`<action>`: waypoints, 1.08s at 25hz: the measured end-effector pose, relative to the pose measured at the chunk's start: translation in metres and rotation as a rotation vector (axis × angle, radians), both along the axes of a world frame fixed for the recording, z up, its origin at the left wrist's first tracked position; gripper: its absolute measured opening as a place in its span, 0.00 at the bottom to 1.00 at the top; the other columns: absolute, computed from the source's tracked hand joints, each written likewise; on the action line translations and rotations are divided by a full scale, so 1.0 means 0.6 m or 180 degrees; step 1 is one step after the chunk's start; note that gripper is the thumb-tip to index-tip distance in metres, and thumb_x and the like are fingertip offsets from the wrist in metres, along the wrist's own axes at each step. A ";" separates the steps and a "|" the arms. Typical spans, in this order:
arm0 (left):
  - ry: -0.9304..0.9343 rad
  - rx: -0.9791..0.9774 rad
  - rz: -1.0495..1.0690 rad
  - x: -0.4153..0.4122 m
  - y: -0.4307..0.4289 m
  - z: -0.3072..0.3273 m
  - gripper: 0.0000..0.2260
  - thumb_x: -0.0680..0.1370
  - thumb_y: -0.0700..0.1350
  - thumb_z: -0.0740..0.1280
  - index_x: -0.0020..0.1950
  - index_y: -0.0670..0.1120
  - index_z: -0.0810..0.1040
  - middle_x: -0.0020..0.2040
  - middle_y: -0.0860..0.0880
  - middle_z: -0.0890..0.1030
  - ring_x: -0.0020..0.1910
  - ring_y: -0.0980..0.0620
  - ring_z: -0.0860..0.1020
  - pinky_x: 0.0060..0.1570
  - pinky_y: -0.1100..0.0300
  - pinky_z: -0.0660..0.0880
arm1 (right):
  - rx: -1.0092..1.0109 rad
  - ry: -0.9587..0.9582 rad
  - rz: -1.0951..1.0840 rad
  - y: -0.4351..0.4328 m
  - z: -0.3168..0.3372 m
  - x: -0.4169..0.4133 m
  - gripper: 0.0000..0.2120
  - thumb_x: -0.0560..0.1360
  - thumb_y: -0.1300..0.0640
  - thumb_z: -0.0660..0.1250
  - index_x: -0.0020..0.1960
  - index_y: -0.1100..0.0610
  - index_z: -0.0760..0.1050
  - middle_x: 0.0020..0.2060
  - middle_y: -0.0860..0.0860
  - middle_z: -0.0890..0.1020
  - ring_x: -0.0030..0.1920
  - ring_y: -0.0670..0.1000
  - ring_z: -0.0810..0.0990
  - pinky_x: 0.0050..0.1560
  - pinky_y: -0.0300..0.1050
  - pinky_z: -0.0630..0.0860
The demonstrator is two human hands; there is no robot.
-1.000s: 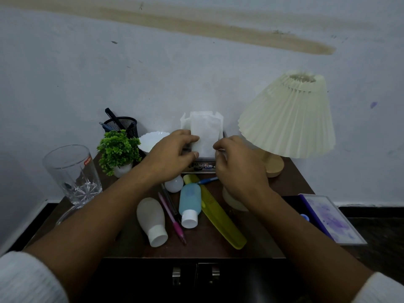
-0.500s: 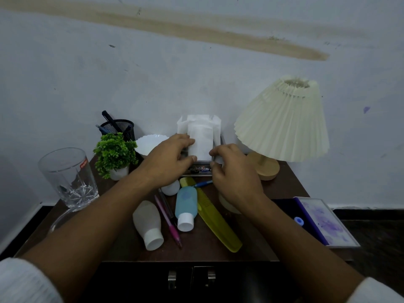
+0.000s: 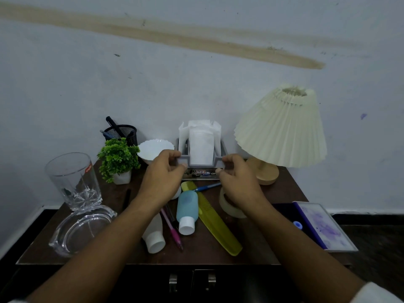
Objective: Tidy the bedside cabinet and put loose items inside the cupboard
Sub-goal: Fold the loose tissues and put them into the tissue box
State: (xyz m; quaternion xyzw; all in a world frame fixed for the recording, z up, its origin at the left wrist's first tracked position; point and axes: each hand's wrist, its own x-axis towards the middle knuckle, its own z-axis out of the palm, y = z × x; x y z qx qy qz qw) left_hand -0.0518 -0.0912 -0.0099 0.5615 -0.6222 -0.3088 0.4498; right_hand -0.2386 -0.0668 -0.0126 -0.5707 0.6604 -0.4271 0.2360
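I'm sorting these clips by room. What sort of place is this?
Most likely a bedroom corner: a small dark wooden cabinet against a painted wall, carrying a pleated-shade lamp, a tissue holder and toiletry bottles with a comb.

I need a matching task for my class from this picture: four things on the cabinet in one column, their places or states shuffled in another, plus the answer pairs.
Things
1 glass
2 comb
3 napkin holder
4 lamp

Places or states
a gripped by the left hand and right hand
b lying flat beside the blue bottle
c upright, far left of the cabinet
d back right corner

Pairs: 1-c, 2-b, 3-a, 4-d
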 end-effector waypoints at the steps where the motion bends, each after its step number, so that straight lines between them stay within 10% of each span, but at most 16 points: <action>1: 0.0108 0.0055 -0.0025 -0.001 -0.002 -0.002 0.16 0.80 0.45 0.68 0.68 0.50 0.76 0.60 0.52 0.80 0.57 0.53 0.79 0.59 0.54 0.76 | 0.0015 -0.0059 0.0019 -0.002 0.000 0.000 0.20 0.80 0.57 0.66 0.71 0.55 0.70 0.65 0.53 0.78 0.62 0.52 0.78 0.64 0.54 0.78; 8: 0.0713 0.0256 -0.0333 -0.017 -0.018 -0.007 0.23 0.82 0.42 0.65 0.78 0.48 0.67 0.72 0.50 0.74 0.69 0.54 0.73 0.72 0.51 0.70 | -0.0035 -0.0116 0.0074 -0.018 -0.003 -0.002 0.25 0.81 0.58 0.66 0.76 0.53 0.66 0.72 0.50 0.74 0.65 0.45 0.74 0.60 0.39 0.74; 11: 0.0792 0.0309 -0.0435 -0.024 -0.023 -0.010 0.24 0.83 0.43 0.65 0.79 0.47 0.65 0.75 0.47 0.71 0.73 0.53 0.71 0.73 0.51 0.68 | -0.0025 0.0035 0.0092 -0.024 0.000 -0.005 0.26 0.81 0.58 0.66 0.78 0.54 0.64 0.72 0.49 0.73 0.50 0.39 0.76 0.47 0.28 0.71; 20: 0.0329 0.0387 -0.0559 -0.024 -0.036 -0.008 0.27 0.83 0.51 0.64 0.80 0.46 0.62 0.78 0.51 0.66 0.75 0.53 0.67 0.74 0.55 0.63 | -0.0170 0.0243 0.0254 -0.030 -0.007 -0.011 0.26 0.81 0.57 0.66 0.77 0.55 0.64 0.73 0.52 0.73 0.71 0.48 0.71 0.67 0.43 0.71; 24: 0.0093 0.0404 -0.0533 -0.024 -0.038 0.000 0.07 0.83 0.51 0.62 0.60 0.55 0.76 0.58 0.59 0.75 0.63 0.55 0.71 0.64 0.58 0.67 | -0.0144 0.0461 0.0241 -0.033 -0.015 -0.019 0.25 0.81 0.55 0.66 0.76 0.54 0.66 0.48 0.46 0.77 0.43 0.39 0.71 0.44 0.34 0.69; 27: -0.0018 0.0317 -0.0649 -0.019 -0.036 0.002 0.14 0.83 0.52 0.62 0.68 0.49 0.74 0.66 0.53 0.74 0.67 0.53 0.70 0.68 0.55 0.66 | -0.0080 0.0650 0.0235 -0.033 -0.012 -0.024 0.24 0.81 0.54 0.66 0.75 0.54 0.68 0.36 0.38 0.65 0.36 0.37 0.65 0.36 0.31 0.60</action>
